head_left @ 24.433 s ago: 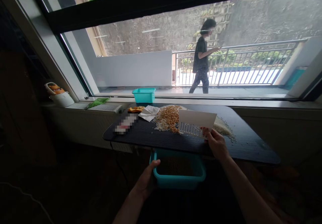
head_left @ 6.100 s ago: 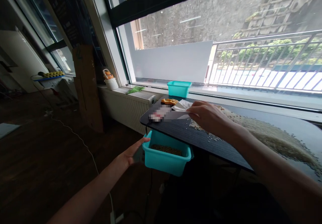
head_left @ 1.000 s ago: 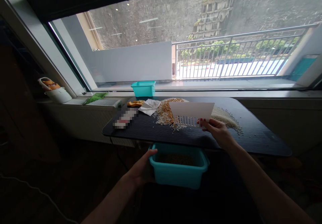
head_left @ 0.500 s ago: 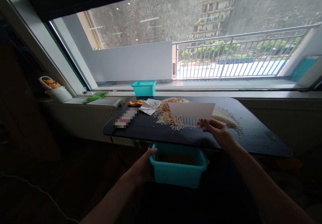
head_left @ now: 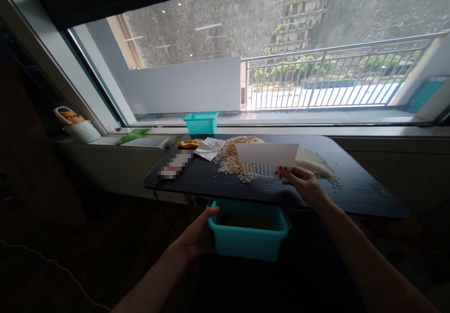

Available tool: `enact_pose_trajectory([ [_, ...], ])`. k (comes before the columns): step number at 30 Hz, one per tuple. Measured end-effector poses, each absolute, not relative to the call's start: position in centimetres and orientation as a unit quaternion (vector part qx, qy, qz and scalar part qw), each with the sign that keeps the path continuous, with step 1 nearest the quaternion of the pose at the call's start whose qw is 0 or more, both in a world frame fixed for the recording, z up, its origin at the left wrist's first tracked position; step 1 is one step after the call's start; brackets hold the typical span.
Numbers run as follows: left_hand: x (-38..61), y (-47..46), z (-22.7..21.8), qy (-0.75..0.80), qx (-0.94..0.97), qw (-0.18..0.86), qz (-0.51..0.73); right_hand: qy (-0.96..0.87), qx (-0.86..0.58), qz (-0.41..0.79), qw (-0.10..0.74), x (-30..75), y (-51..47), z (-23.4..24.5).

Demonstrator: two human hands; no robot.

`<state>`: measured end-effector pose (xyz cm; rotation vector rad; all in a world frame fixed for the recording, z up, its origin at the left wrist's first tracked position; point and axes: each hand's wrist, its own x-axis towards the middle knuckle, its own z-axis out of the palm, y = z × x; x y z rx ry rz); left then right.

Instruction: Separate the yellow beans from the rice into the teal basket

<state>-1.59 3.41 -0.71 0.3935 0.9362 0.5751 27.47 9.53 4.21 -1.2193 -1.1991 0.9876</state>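
My left hand (head_left: 202,231) grips the left rim of a turquoise plastic bin (head_left: 248,247), thumb over the edge, just below the table's front edge. Dark, grainy contents (head_left: 246,220) cover the bin's floor; their kind is hard to make out. Between the thumb and fingers of my right hand (head_left: 305,184) is a white slotted scraper (head_left: 267,154), its row of slots facing down above the tabletop. Behind and left of the scraper lies a heap of corn kernels mixed with white grains (head_left: 232,156). A pale heap of rice-like grains (head_left: 312,165) spreads to its right.
A second turquoise bin (head_left: 201,123) stands at the table's back edge by the window. White paper (head_left: 210,148), a yellow-orange item (head_left: 190,143) and a blurred-out packet (head_left: 176,164) lie on the dark table (head_left: 365,195). A radiator (head_left: 140,163) and white pot (head_left: 82,131) are at left.
The scraper and my right hand have shifted very slightly left. My left hand still holds the bin, almost unmoved, and the heaps look the same.
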Motion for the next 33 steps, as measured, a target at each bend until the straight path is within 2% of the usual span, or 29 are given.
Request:
enact_pose_trajectory([
  [7, -1.7, 3.4, -0.7, 0.441, 0.183, 0.835, 0.272, -0.497, -0.505, 0.456, 0.538, 27.2, 9.2, 4.3],
  [16, -2.0, 3.5, -1.1, 0.438, 0.183, 0.838, 0.27, -0.488, -0.506, 0.44, 0.558, 26.5, 10.6, 3.9],
  [33, -2.2, 3.4, -0.7, 0.44, 0.186, 0.834, 0.275, -0.495, -0.519, 0.453, 0.53, 28.0, 9.0, 4.1],
])
